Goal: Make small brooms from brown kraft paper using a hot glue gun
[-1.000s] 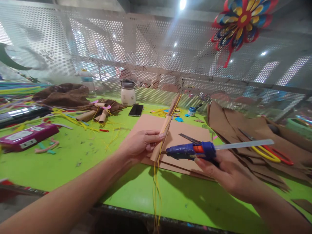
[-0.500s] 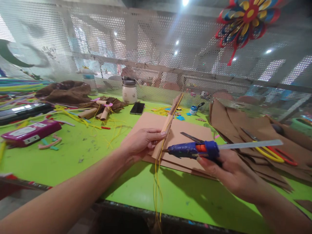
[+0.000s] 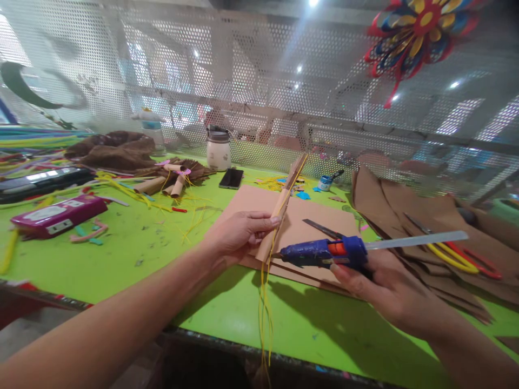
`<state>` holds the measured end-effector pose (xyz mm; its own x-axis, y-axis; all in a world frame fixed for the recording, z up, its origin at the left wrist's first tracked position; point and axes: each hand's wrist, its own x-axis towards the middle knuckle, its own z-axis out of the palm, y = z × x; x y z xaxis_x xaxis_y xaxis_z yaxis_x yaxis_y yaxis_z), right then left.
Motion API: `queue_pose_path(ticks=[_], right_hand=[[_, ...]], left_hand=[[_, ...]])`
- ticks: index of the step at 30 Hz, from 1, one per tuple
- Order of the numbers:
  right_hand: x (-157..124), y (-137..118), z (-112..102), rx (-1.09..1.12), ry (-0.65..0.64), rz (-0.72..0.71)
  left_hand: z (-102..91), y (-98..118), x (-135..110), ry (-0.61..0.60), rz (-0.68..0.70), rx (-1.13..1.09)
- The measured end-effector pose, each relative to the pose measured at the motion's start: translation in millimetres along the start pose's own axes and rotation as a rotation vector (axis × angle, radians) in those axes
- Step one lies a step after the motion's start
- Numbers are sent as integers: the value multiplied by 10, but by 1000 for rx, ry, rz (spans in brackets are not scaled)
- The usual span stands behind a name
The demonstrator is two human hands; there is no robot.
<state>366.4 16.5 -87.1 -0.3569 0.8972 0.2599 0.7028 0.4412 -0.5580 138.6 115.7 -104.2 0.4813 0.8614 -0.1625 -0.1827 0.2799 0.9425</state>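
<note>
1. The left hand (image 3: 239, 232) pinches a paper roll (image 3: 279, 205) between thumb and fingers, around the middle of its length.
2. The roll slants over the tan sheets (image 3: 324, 213), in front of the person; its far end is darker and looks split into strips.
3. Yellow strings (image 3: 265, 302) run along the roll and hang from its near end past the edge of the green table (image 3: 141, 286).
4. The right hand (image 3: 393, 292) is wrapped about a blue glue gun (image 3: 306, 253), thumb along its side; the other fingers are mostly hidden.
5. The gun's nozzle points left, at the roll's near end; whether they touch, I cannot tell. A pale glue stick (image 3: 421, 240) juts from its back.
6. A dark tool (image 3: 318, 227) lies on the sheets behind the gun, partly covered by it.
7. To the right, scissors (image 3: 462, 266) with yellow and red handles rest on brown paper (image 3: 377, 200).
8. Beyond the sheets stand a jug (image 3: 219, 154) and a paint pot (image 3: 324, 183); a phone (image 3: 231, 179) lies near the jug.
</note>
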Motion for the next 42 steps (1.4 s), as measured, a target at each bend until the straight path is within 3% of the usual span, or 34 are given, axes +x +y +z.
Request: queue_pose_path(ticks=[11,17,26,36,42], right_hand=[[-28,-55,20,17,11,27],[8,-43,28,18,84,16],[-9,41,49,248,-40,165],[-7,-49,13,-5,-19,206],[-17,-52,19,-11,-1,212]], left_hand=[[0,7,-10,4,4,-17],[0,8,-5,-4,4,-48],[6,7,-7,3,-16,-43],[0,-3,-11,-14,-13,-17],[9,10,-23,2,-11,-17]])
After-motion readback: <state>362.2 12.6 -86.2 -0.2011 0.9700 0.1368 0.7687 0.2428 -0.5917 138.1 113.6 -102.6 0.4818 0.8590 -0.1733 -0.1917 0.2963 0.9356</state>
